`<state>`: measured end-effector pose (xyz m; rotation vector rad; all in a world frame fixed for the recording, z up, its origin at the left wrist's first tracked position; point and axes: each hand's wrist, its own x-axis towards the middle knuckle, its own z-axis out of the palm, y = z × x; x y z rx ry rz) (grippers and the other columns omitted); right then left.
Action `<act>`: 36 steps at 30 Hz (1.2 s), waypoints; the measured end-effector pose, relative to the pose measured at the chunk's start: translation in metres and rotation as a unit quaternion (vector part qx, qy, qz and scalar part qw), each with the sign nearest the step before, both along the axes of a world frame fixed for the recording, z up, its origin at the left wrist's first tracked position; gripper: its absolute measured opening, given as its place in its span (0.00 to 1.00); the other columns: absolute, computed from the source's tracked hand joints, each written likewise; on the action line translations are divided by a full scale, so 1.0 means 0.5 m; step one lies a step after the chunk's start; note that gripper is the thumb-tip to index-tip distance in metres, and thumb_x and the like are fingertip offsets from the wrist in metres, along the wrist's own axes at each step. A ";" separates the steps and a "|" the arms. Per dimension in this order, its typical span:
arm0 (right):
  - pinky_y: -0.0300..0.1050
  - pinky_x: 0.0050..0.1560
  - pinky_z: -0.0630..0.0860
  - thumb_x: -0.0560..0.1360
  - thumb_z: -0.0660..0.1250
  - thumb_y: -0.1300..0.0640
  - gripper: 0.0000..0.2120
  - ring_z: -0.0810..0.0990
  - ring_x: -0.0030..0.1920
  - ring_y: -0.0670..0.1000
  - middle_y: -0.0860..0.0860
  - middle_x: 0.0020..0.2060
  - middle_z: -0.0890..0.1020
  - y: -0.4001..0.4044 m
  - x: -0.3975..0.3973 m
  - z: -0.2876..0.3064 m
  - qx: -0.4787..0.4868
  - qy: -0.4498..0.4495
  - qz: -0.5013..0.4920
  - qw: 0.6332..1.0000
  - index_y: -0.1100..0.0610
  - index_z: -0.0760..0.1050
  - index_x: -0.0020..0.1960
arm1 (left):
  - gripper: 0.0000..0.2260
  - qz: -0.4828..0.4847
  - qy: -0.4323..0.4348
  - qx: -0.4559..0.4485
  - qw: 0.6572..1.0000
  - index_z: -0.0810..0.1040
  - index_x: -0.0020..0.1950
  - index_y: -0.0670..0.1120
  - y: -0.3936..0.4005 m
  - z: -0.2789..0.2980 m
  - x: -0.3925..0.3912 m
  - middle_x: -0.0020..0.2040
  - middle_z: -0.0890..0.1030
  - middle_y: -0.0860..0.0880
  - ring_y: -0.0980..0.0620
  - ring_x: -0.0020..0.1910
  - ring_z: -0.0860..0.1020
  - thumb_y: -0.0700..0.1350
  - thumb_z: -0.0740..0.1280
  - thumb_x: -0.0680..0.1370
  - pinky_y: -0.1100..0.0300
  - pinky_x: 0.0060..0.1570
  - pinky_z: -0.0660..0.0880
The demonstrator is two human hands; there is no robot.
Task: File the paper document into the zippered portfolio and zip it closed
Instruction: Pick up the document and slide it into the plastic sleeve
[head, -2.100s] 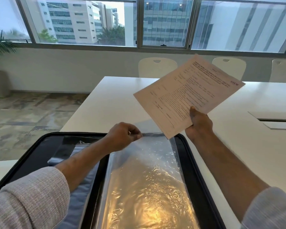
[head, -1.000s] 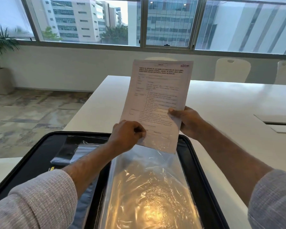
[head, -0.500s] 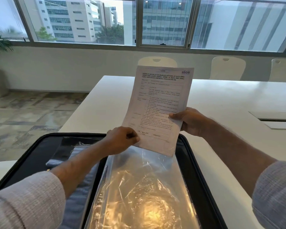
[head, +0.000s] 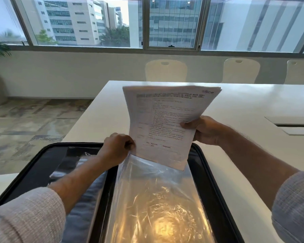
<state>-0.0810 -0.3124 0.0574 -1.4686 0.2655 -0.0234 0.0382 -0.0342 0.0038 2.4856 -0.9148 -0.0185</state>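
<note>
Paper going down to the plastic sleeve

The right hand grips the paper, now lower and bent, its bottom edge at the sleeve's mouth. The left hand pinches the clear sleeve open, as before, inside the open black folder on the tabletop.

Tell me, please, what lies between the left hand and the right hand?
In the head view, the paper document lies between the left hand and the right hand; its lower edge meets the clear plastic sleeve.
</note>
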 end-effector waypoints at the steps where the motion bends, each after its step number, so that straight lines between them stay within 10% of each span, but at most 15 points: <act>1: 0.70 0.57 0.74 0.73 0.68 0.69 0.23 0.79 0.59 0.65 0.62 0.62 0.79 0.000 -0.003 0.000 -0.003 0.002 0.000 1.000 0.62 0.71 0.67 | 0.10 -0.002 -0.014 0.009 1.000 0.84 0.43 0.52 -0.003 -0.001 0.000 0.49 0.85 0.49 0.43 0.48 0.79 0.39 0.65 0.76 0.47 0.53 0.77; 11: 0.67 0.57 0.76 0.74 0.66 0.70 0.18 0.81 0.56 0.65 0.64 0.59 0.80 0.009 -0.002 -0.002 -0.004 0.023 -0.053 0.998 0.65 0.73 0.63 | 0.07 -0.100 0.004 0.009 0.995 0.82 0.48 0.54 -0.054 0.032 -0.060 0.45 0.81 0.60 0.54 0.50 0.76 0.56 0.68 0.77 0.52 0.59 0.66; 24: 0.63 0.46 0.81 0.75 0.66 0.69 0.18 0.81 0.57 0.64 0.60 0.59 0.80 0.007 -0.039 -0.015 -0.038 0.046 -0.005 0.998 0.58 0.73 0.63 | 0.03 -0.045 0.041 -0.152 0.986 0.83 0.43 0.49 -0.142 0.047 -0.107 0.48 0.84 0.50 0.50 0.44 0.80 0.44 0.71 0.76 0.60 0.45 0.75; 36: 0.62 0.50 0.81 0.76 0.62 0.72 0.19 0.82 0.53 0.62 0.59 0.56 0.81 0.019 -0.038 -0.007 0.007 0.030 -0.073 0.997 0.61 0.71 0.65 | 0.04 -0.228 0.060 -0.067 0.969 0.86 0.47 0.51 -0.153 0.068 -0.167 0.46 0.83 0.58 0.55 0.46 0.79 0.46 0.75 0.73 0.65 0.52 0.75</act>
